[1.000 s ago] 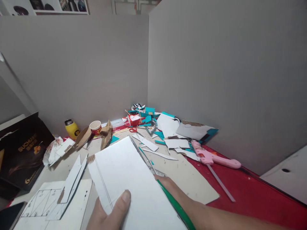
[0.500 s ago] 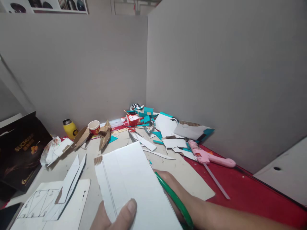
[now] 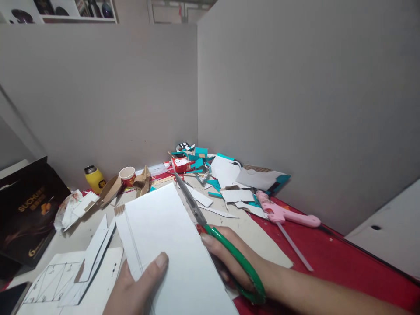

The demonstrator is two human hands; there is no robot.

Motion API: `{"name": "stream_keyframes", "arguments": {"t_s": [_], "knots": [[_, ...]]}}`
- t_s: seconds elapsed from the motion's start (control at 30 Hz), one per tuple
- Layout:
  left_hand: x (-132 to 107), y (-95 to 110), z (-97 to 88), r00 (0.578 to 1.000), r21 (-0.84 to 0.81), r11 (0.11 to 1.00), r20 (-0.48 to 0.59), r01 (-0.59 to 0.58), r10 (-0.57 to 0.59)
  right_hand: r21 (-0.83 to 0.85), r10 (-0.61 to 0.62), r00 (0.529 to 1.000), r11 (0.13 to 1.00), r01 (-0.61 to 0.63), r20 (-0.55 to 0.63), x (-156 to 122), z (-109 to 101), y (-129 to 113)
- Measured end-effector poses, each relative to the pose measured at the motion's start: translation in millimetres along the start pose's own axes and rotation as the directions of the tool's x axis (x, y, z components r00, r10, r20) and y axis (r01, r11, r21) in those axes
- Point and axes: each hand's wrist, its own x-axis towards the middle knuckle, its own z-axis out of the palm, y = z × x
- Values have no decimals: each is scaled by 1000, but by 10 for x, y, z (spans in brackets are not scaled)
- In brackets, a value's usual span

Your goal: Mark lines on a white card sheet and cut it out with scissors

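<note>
My left hand [image 3: 141, 282] grips a sheet of white cardboard [image 3: 170, 245] near its lower left, the thumb pressed flat on top and the other fingers hidden beneath. Two parallel lines run along the sheet's left side, and brown corrugation shows at its upper left corner. In my right hand [image 3: 229, 249] is a pair of green-handled scissors [image 3: 238, 258], fingers wrapped round the handles. Their grey blades point up and away along the sheet's right edge, and they look close together. Whether they touch the cardboard I cannot tell.
A pink glue gun [image 3: 282, 214] lies on the red cloth [image 3: 348, 258] at right. Cardboard scraps [image 3: 238, 195] pile up at the back. A paper cup [image 3: 127, 176], a yellow bottle [image 3: 95, 179] and a black box [image 3: 29, 214] stand left, above a marked white sheet [image 3: 111, 262].
The cardboard and my left hand have shifted left. The scissors' blades, hidden behind the cardboard before, now show to its right. My right hand is more in view.
</note>
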Motion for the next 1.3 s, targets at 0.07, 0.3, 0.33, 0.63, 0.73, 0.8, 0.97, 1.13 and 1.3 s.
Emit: {"name": "stream_keyframes", "arguments": {"t_s": [0.07,0.3,0.33,0.63,0.73,0.8,0.97,1.13,1.3], "knots": [[-3,50,30,1000,-2,1000,-10,-20,20,14,-14,1000,1000,14,0,-5,-7,7],[170,176,-9,995,23,996,-62,-82,84,277,-17,998,960,32,-55,18,-31,2],[193,182,-14,992,20,994,-67,-105,106,338,23,999,941,-6,-48,18,-25,-7],[207,183,4,993,37,996,-87,-81,84,203,50,999,978,-52,12,-35,21,-189],[211,162,-16,994,2,998,-95,-58,58,108,38,999,994,-37,-9,-50,27,-231],[199,136,-13,992,-43,998,-114,-52,46,42,-10,999,999,11,-33,-60,21,-255],[89,22,85,997,-78,994,-1,74,-75,23,-77,995,997,78,-59,-76,-25,-284],[70,46,109,1000,-65,998,25,7,-5,51,-142,989,988,144,-49,-66,-64,-229],[135,220,12,989,-86,986,-50,-146,142,-88,-248,968,964,249,24,-28,-70,-136]]}}
